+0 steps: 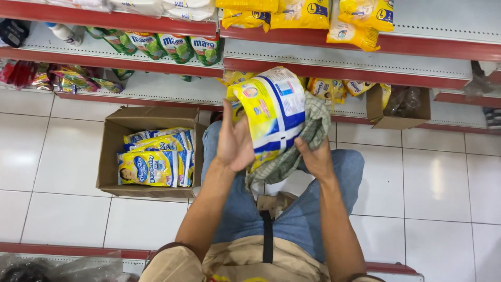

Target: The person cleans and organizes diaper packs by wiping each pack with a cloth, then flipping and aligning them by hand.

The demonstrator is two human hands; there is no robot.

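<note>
the left hand (235, 142) presses flat against the side of a yellow and blue pack (272, 112), held up at the centre of the frame. the right hand (314, 156) grips a checked cloth (301, 143) wrapped against the pack's right and lower edge. left of centre, an open cardboard box (112, 151) of similar packs stands on the white tiled floor (433, 183), whose right side is open. red-edged shelves (344, 70) run along the top.

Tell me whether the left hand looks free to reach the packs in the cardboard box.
Probably not right away. The left hand is pressed against the yellow pack it holds up. The cardboard box sits open on that side, nothing covering its packs.
</note>
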